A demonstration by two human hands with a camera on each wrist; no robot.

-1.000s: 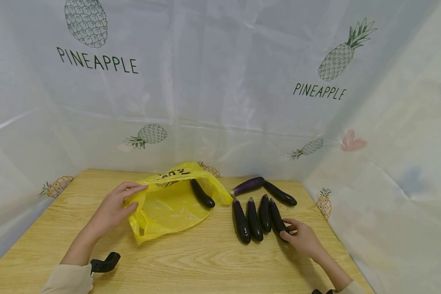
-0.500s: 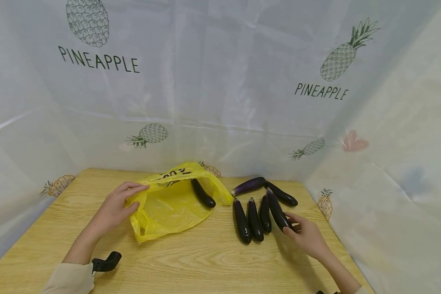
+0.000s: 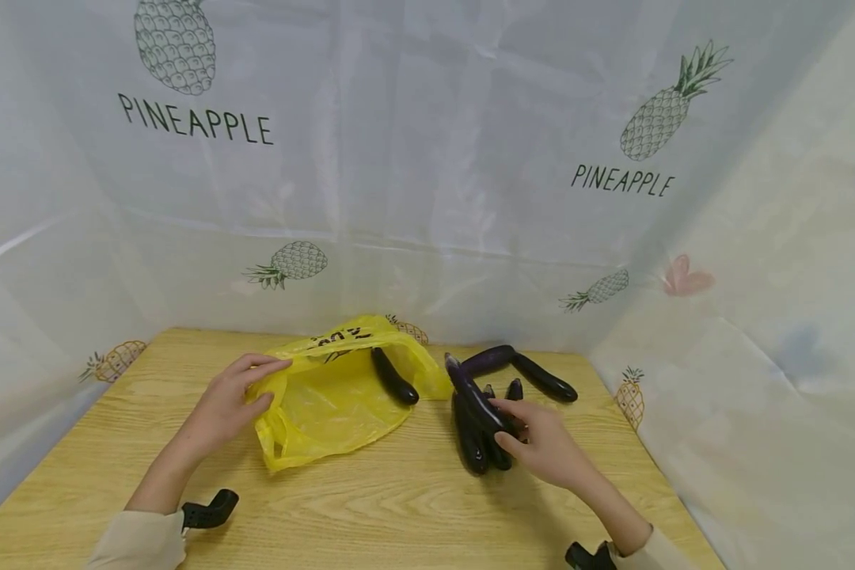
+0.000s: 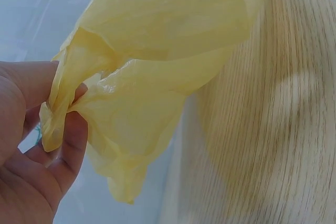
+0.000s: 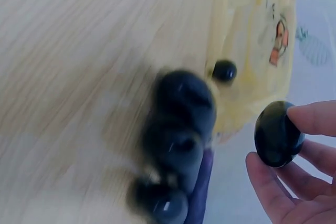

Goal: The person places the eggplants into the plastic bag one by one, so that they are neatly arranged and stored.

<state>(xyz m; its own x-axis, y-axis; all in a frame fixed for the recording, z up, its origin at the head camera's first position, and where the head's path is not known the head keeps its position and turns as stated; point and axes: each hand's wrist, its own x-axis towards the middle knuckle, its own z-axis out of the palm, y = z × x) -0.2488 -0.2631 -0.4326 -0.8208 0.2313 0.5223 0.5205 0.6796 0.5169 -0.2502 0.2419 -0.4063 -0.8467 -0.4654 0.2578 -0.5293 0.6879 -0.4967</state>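
My left hand (image 3: pixel 224 404) pinches the rim of a yellow plastic bag (image 3: pixel 321 412), holding its mouth apart; the left wrist view shows the film bunched between thumb and fingers (image 4: pixel 73 145). Inside the bag lies one dark eggplant (image 3: pixel 393 377). With my right hand (image 3: pixel 541 443) I grip another eggplant (image 3: pixel 473 400) by its rounded end, stem pointing up and left. It hangs over several eggplants (image 3: pixel 470 447) lying side by side on the table, partly hiding them. In the right wrist view the held eggplant (image 5: pixel 278 135) is seen end-on, apart from the blurred row below.
Behind the row, a purplish eggplant (image 3: pixel 490 360) and a darker eggplant (image 3: pixel 545 378) lie near the back edge of the wooden table (image 3: pixel 313 514). A pineapple-printed sheet (image 3: pixel 413 158) hangs close behind and along the sides.
My right hand has lifted the rightmost eggplant of the row and carried it left over the others, toward the bag. The left hand and the bag have stayed nearly still.
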